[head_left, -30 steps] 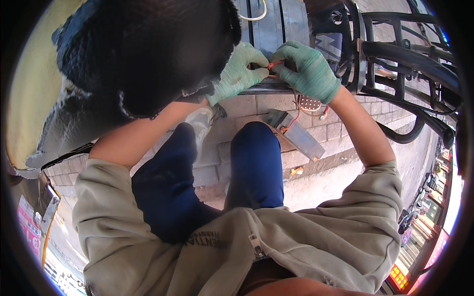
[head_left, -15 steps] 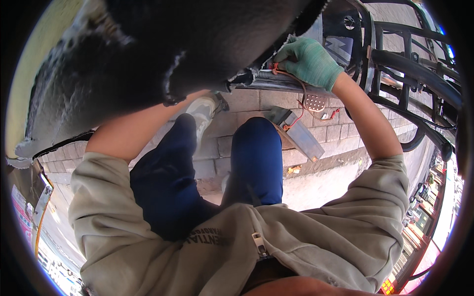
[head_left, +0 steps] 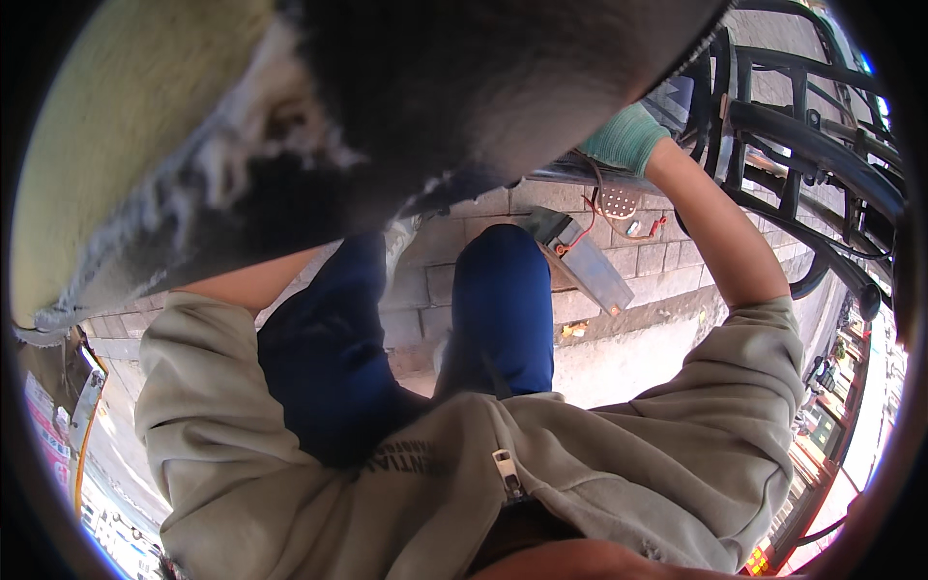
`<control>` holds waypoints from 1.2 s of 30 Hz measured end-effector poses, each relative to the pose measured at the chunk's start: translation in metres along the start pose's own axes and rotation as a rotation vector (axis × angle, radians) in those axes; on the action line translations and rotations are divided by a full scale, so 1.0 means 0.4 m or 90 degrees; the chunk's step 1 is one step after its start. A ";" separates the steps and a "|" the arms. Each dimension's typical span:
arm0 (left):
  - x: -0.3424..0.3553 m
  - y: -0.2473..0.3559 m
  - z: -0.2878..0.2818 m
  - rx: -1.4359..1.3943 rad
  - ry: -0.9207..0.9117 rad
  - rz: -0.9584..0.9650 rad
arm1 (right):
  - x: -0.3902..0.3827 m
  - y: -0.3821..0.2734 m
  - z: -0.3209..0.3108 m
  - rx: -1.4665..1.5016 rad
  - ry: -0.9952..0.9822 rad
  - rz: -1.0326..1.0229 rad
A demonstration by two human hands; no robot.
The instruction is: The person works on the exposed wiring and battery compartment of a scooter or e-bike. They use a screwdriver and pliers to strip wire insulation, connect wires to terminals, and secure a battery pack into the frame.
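A torn black seat cover with frayed edges and yellowish foam (head_left: 387,106) fills the upper left, close to the camera. My right hand (head_left: 626,137), in a green knit glove, reaches in under the edge of this seat. Only the back of the hand and the wrist show; its fingers are hidden. My left forearm (head_left: 259,280) runs up beneath the seat, and the left hand is out of sight behind it. Below my right hand, a brown cable (head_left: 596,179) hangs from the vehicle's frame.
A grey battery (head_left: 592,266) with a red lead lies tilted on the brick paving beside my knee. Near it are a perforated brown pedal-like plate (head_left: 619,201) and a red clip (head_left: 659,224). Black tubular framework (head_left: 812,126) stands at the upper right.
The torn seat has come lower and nearer in view, now covering my right hand's fingers and more of my left forearm. My right arm has barely moved.
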State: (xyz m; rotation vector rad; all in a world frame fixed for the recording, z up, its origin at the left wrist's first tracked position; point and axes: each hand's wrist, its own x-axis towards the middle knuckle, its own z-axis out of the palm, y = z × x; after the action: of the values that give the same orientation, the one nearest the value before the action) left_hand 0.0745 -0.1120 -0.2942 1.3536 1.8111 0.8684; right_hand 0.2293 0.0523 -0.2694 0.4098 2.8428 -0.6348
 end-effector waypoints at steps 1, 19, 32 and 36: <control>0.005 0.006 -0.001 0.021 -0.007 -0.019 | 0.004 0.003 0.002 0.024 0.009 0.026; 0.066 0.070 -0.024 0.144 -0.119 -0.066 | 0.026 -0.044 -0.040 0.060 -0.060 0.175; 0.073 0.052 0.000 0.137 -0.074 -0.023 | -0.053 0.004 -0.068 0.328 0.010 0.147; 0.076 0.046 0.005 0.128 -0.088 -0.055 | -0.135 0.003 -0.173 0.459 0.194 0.054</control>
State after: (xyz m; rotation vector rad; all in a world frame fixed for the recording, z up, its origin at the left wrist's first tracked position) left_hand 0.0790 -0.0780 -0.2841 1.4100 1.8719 0.5454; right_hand 0.2714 0.0719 -0.1949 0.7824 2.7409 -1.7068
